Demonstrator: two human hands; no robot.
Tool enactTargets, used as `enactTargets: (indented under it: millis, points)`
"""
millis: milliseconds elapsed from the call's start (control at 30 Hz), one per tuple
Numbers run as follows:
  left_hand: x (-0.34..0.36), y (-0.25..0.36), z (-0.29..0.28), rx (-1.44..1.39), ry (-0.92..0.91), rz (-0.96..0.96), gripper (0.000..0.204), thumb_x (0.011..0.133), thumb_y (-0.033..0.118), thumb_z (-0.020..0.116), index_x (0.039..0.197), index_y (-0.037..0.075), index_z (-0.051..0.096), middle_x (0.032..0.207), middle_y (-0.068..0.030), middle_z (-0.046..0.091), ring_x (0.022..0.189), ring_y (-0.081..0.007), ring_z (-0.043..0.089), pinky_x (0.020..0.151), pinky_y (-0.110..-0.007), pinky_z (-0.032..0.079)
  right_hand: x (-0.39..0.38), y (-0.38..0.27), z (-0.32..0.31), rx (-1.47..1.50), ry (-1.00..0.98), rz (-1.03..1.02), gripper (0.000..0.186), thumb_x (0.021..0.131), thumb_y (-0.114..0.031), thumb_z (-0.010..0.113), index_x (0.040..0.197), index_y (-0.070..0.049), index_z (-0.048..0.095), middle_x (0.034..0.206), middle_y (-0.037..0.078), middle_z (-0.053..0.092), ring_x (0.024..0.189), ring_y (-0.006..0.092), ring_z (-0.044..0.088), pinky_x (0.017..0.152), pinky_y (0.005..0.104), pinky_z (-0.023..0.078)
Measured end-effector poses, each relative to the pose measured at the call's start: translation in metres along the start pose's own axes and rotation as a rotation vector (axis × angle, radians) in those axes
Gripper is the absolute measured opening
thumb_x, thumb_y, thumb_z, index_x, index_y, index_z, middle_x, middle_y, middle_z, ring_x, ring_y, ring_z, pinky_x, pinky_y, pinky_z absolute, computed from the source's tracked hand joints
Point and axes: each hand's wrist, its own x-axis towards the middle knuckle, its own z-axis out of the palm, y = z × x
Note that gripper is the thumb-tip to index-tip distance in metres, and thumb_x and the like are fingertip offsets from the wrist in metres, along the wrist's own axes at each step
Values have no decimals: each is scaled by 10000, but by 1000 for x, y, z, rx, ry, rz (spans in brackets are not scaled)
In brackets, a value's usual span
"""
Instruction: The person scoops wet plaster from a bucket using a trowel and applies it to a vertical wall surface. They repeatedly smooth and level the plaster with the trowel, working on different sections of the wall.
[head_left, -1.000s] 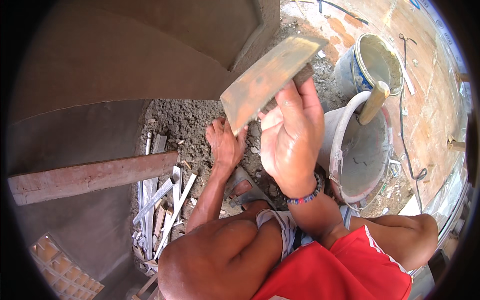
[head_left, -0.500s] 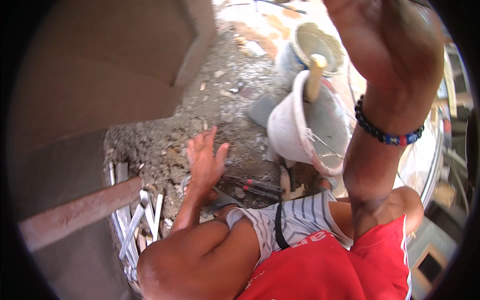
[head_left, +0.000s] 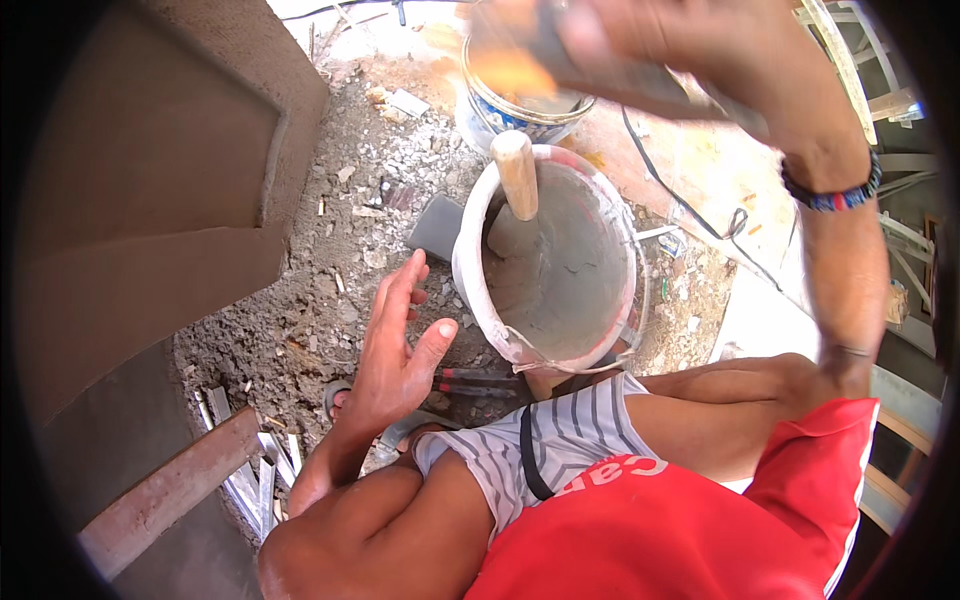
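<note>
My left hand is held over the rubble left of the near bucket, fingers stretched and thumb apart, with nothing in it. At the upper right, my right hand grips a long, flat grey tool, smeared by motion so its exact kind is unclear. It is above and right of a whitish bucket with wet grey mortar inside. A wooden handle sticks up from that bucket; its lower end is in the mortar. Behind stands a second bucket, partly hidden by an orange blur.
A rough, plastered wall rises on the left. Metal strips and a plank lie below it. A grey block is beside the near bucket. A black cable crosses the ground on the right; red-and-black tools lie near my legs.
My view has shifted, bringing the near bucket's inside into fuller sight. My right hand has come lower into view with the grey tool. My left hand stays open.
</note>
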Motion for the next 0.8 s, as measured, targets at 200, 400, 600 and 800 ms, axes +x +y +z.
enactTargets:
  millis: [200, 400, 600, 800]
  points:
    - [14, 1, 22, -92, -91, -33, 890, 917, 219, 662, 1549, -39, 92, 1532, -257, 284, 1305, -332, 433, 1084, -428, 369, -25, 104, 49, -246, -658, 154, 324, 908, -157, 657, 1193, -7, 631, 985, 135, 690, 895, 229, 661, 798, 374, 518]
    - [14, -8, 38, -380, -152, -77, 969, 918, 201, 674, 1539, -70, -19, 1555, -262, 243, 1403, -324, 343, 1144, -414, 295, -24, 186, 136, 112, -630, 306, 338, 924, -157, 619, 1214, 16, 605, 922, 172, 666, 755, 215, 661, 633, 362, 524]
    - [14, -9, 37, -268, -155, -3, 940, 936, 210, 653, 1540, -72, -10, 1566, -249, 228, 1429, -289, 311, 1168, -387, 244, -18, 201, 175, 83, -417, 42, 339, 931, -157, 591, 1204, 43, 606, 1035, 260, 683, 956, 375, 680, 838, 424, 524]
    - [15, -9, 36, -291, -155, 1, 954, 938, 270, 659, 1540, -75, 4, 1565, -243, 231, 1433, -289, 304, 1170, -391, 241, -20, 210, 194, 148, -362, 17, 313, 936, -127, 571, 1192, 47, 613, 1115, 299, 650, 1106, 431, 612, 956, 450, 470]
